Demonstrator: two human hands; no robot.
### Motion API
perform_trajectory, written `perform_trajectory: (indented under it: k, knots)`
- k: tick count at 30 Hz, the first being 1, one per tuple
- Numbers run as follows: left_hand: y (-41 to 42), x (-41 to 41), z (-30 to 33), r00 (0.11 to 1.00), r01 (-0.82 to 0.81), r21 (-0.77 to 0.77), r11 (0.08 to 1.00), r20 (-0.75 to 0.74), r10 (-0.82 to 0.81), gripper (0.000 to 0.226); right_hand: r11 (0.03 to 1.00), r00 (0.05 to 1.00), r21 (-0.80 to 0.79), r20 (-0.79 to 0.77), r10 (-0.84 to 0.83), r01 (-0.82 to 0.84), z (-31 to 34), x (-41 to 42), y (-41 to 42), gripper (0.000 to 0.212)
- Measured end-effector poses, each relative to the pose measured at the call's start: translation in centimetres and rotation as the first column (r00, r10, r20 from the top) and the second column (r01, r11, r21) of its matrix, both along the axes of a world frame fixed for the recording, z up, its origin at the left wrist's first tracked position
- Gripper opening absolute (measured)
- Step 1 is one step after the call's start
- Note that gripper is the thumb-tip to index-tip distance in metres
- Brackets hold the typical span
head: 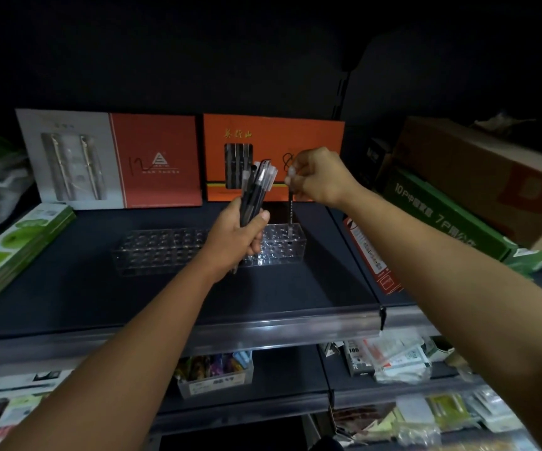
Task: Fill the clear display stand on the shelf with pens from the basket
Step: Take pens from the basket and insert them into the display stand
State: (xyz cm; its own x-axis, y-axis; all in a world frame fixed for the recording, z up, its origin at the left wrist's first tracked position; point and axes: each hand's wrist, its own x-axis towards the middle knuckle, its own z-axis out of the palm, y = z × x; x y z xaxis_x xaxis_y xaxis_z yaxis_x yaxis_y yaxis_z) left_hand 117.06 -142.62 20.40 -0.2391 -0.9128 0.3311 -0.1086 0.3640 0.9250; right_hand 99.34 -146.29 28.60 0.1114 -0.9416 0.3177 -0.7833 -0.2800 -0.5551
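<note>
clear display stand (165,249) sits mid-shelf (100,297), holes look empty so far. left hand (235,236) grips a bundle of pens (256,190) upright right over the stand. right hand (318,177) pinches a single pen (290,209) by its cap, tip at the far right corner hole. it's dim, so i'd guess the tip could miss and tilt. basket isn't in view.

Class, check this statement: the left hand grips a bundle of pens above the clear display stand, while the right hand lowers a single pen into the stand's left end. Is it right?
Not quite. The head view shows the right hand lowering the single pen into the right end of the clear display stand, not the left. The left hand does grip the bundle of pens above it.
</note>
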Motion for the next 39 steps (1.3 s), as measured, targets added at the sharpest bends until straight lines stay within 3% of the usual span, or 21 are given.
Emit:
perform_trajectory:
  k: [5, 11, 14, 17, 25, 33, 39]
  knots:
    - [-0.1, 0.3, 0.0, 1.000, -0.006, -0.003, 1.000, 0.007, 0.006, 0.011, 1.000, 1.000, 0.016, -0.007, -0.009, 0.009, 0.1, -0.3, -0.1, 0.004]
    - [0.0, 0.2, 0.0, 1.000, -0.004, 0.013, 1.000, 0.012, 0.004, 0.009, 0.992, 1.000, 0.130, -0.001, 0.011, -0.010, -0.3, -0.1, 0.3, 0.011]
    - [-0.1, 0.2, 0.0, 1.000, -0.008, 0.014, 1.000, 0.014, 0.008, 0.009, 0.994, 0.996, 0.112, -0.085, 0.018, -0.008, 0.2, 0.0, 0.0, 0.004]
    - [-0.1, 0.3, -0.1, 1.000, -0.006, 0.011, 1.000, 0.022, 0.006, 0.010, 0.992, 0.973, 0.125, -0.229, 0.024, 0.005, 1.0, -0.1, 0.0, 0.015]
    - [0.5, 0.8, 0.3, 1.000, 0.006, 0.009, 1.000, 0.027, -0.006, 0.010, 0.998, 0.940, 0.045, -0.335, 0.065, -0.053, 3.7, 0.0, 0.9, 0.037]
    - [1.6, 1.7, 1.3, 1.000, 0.019, 0.021, 1.000, -0.021, -0.019, 0.006, 0.963, 0.922, 0.092, -0.276, 0.270, -0.254, 6.7, 2.6, 3.3, 0.018]
    - [2.6, 2.5, 2.0, 0.996, 0.033, 0.033, 0.999, -0.084, -0.030, 0.004, 0.959, 0.929, 0.067, -0.236, 0.285, -0.277, 7.3, 3.8, 4.1, 0.009]
